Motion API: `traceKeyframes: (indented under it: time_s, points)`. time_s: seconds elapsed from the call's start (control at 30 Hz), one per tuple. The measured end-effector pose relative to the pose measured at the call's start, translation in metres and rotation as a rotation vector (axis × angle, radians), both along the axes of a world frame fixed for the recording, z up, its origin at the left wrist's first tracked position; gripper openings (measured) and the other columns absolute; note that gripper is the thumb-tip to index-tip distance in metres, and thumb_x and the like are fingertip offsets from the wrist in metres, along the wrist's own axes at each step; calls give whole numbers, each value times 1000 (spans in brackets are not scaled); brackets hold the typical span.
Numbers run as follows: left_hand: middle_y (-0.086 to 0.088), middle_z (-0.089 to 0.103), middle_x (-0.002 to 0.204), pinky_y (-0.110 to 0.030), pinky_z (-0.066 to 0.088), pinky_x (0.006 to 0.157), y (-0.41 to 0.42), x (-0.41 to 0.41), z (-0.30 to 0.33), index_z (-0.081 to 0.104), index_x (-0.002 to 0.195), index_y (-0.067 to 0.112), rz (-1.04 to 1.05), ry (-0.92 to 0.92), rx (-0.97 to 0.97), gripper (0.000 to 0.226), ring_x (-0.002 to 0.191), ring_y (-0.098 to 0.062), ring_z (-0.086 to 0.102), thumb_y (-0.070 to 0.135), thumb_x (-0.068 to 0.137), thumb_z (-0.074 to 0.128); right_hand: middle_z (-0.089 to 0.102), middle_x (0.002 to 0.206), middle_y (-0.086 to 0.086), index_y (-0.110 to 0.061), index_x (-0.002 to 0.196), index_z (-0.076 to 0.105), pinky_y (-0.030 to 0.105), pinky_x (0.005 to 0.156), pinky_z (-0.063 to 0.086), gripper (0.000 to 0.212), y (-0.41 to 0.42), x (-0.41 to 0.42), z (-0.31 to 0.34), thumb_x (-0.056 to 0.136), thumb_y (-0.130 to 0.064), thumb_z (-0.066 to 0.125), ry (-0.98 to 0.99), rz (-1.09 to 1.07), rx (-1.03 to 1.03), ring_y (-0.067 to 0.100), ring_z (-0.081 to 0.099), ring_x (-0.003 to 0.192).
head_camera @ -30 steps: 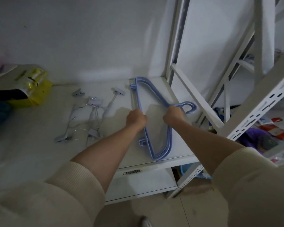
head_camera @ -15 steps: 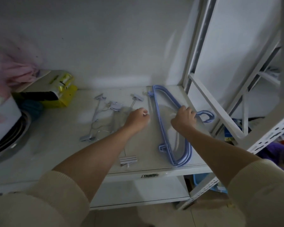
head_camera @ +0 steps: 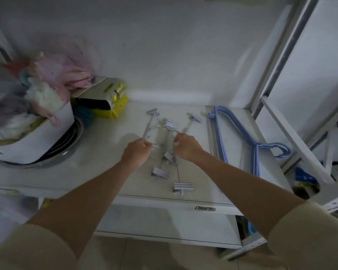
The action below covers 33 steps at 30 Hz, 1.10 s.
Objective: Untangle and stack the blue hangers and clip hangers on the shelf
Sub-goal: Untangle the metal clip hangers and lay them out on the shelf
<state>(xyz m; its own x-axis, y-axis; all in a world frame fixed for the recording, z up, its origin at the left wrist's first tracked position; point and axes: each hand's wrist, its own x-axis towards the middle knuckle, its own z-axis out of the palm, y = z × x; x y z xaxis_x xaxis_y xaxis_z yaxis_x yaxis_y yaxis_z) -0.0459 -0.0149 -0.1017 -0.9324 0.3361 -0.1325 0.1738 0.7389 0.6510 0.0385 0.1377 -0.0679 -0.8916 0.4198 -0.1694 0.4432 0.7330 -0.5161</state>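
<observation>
We judged the blue hangers (head_camera: 240, 137) done, stacked at the shelf's (head_camera: 109, 172) right. Our left hand (head_camera: 138, 153) and right hand (head_camera: 185, 146) each pinched wire in the tangled clip hangers (head_camera: 165, 145), not yet sorted.

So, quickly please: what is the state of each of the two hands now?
Left hand: fingers curled, pinching wire of the tangled clip hangers.
Right hand: fingers curled, pinching another wire of the same tangle.
</observation>
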Motion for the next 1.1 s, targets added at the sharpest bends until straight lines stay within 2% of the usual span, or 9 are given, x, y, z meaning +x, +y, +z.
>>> traceKeyframes:
  time_s: [0.07,0.13,0.27,0.43,0.53,0.67,0.8,0.93,1.1]
  points:
    - [-13,71,96,-33,50,82,10,8,-4,64,82,16,-53,-28,16,25,94,-31,64,32,89,46,54,134,15,-13,128,51,30,94,44,40,-9,-6,-13,89,-17,53,-98,72,-23,33,53,121]
    - [-16,71,91,-34,53,82,20,13,-8,66,80,10,-92,-65,54,26,88,-31,67,23,90,45,54,132,17,-11,129,48,29,83,47,40,-13,-8,-25,92,-26,53,-157,73,-48,33,55,117]
    - [-5,62,62,-19,46,55,27,18,-13,65,81,12,-106,-181,148,18,47,-10,56,10,91,51,56,125,21,-4,129,43,31,83,45,47,-11,-6,-34,91,-28,55,-79,-33,-109,36,56,114]
    - [-4,69,74,-34,54,79,12,11,-10,61,66,24,-63,-149,206,21,70,-23,63,19,85,53,60,120,21,1,121,51,35,87,49,38,-11,-6,-40,89,-19,53,9,-222,-266,36,59,111]
    - [0,72,82,-33,52,82,7,10,-4,61,69,27,-55,-105,219,15,84,-22,66,25,83,56,63,101,20,4,108,61,43,80,56,33,-6,-8,-35,82,-5,42,119,-356,-370,37,63,89]
    - [2,71,76,-32,50,72,6,13,5,61,68,22,-75,25,227,24,76,-22,64,40,75,46,54,81,15,8,94,60,34,59,46,28,4,-7,-31,85,3,34,140,-369,-377,29,51,69]
    - [2,70,77,-41,57,73,6,6,9,57,72,31,54,1,276,26,80,-27,66,47,66,38,43,64,7,-4,72,50,24,42,35,23,8,-8,-27,86,4,34,98,-374,-449,20,36,50]
    - [2,71,75,-41,55,76,3,4,9,59,79,26,67,-87,348,20,71,-24,67,39,77,43,40,61,8,-4,81,54,21,41,28,22,7,-11,-25,87,5,34,91,-411,-614,17,33,44]
    - [-4,71,85,-32,53,73,4,9,8,60,81,29,18,-172,373,8,67,-17,64,32,81,52,38,58,6,-5,67,48,9,29,18,34,-12,-8,-15,93,4,27,120,-550,-989,10,29,27]
